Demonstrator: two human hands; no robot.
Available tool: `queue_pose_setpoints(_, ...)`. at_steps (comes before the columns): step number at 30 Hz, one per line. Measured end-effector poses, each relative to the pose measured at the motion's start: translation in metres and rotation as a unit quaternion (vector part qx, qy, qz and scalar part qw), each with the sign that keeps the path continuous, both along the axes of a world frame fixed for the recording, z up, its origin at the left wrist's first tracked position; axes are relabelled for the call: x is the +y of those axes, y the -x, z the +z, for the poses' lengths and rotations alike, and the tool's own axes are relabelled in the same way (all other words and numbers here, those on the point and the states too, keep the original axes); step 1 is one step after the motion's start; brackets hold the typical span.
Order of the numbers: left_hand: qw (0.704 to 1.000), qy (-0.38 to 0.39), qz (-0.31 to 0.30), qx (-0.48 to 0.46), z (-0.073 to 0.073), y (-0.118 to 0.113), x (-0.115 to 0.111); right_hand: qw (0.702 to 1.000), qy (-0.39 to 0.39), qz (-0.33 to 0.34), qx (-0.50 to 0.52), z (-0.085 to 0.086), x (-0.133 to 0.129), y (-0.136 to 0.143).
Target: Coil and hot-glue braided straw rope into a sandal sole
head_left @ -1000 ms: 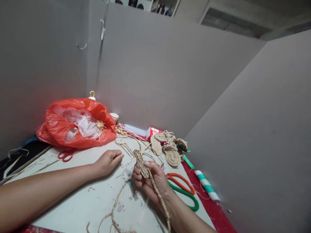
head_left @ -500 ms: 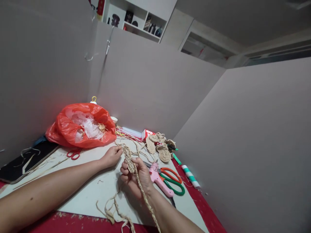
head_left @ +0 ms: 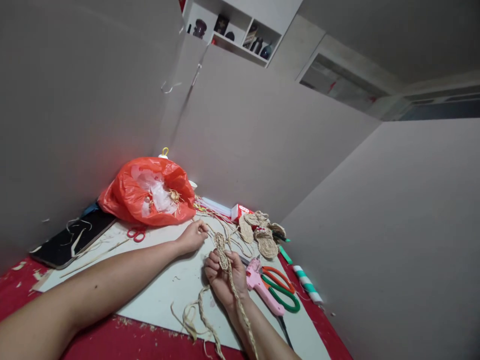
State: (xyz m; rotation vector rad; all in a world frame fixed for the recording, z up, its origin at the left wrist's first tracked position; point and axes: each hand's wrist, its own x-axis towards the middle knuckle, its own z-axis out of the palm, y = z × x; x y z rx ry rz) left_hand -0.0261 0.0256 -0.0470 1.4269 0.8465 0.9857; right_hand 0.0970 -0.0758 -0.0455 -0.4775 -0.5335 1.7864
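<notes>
My right hand (head_left: 226,282) is closed around the lower part of a small oval coil of braided straw (head_left: 222,250), palm turned up. From that coil a long braid (head_left: 240,305) runs down over my right wrist. Just left of the coil's upper end, my left hand (head_left: 193,236) has its fingers pinched together near a thin strand; what they grip is too small to make out. Another loose braid (head_left: 204,310) hangs over the board's front edge. Close to the right hand lie a pink glue gun (head_left: 262,287) and scissors with orange and green handles (head_left: 287,298).
A red plastic bag (head_left: 123,192) stands at the back left, with small red scissors (head_left: 136,234) before it. Woven straw pieces (head_left: 268,243) lie at the back right, near a striped roll (head_left: 307,284). Grey panels (head_left: 240,125) enclose the white board (head_left: 150,295).
The whole view has shifted, so the things appear farther right. My left hand's fingers have lifted slightly and loosened from a tighter fist. My right hand still holds the coil.
</notes>
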Motion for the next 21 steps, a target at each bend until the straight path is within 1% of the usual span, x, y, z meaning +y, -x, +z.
queue_pose_setpoints(3,0.999,0.026,-0.017,-0.006,-0.001,-0.001,0.002,1.0,0.006,0.0,0.012,0.005,-0.003,0.001)
queue_pose_setpoints(6,0.998,0.058,-0.023,-0.004,-0.001,0.0,0.003,1.0,0.023,0.004,0.016,0.013,-0.006,0.004)
queue_pose_setpoints(9,0.996,0.082,-0.016,-0.007,0.003,0.003,0.002,0.999,0.034,0.013,0.02,0.018,-0.009,0.006)
queue_pose_setpoints(12,0.996,0.09,-0.007,-0.018,0.01,0.008,0.001,0.999,0.033,0.026,0.027,0.016,-0.008,0.005)
queue_pose_setpoints(14,0.996,0.083,-0.005,-0.03,0.019,0.013,0.001,0.999,0.026,0.034,0.033,0.013,-0.007,0.003)
queue_pose_setpoints(16,0.996,0.071,-0.01,-0.045,0.031,0.018,0.0,0.998,0.021,0.042,0.037,0.009,-0.006,0.0)
queue_pose_setpoints(19,0.996,0.059,-0.032,-0.055,0.054,0.029,-0.001,0.998,0.021,0.057,0.033,0.007,-0.005,-0.002)
queue_pose_setpoints(21,0.995,0.06,-0.068,-0.044,0.071,0.036,-0.005,0.997,0.023,0.067,0.026,0.007,-0.006,-0.003)
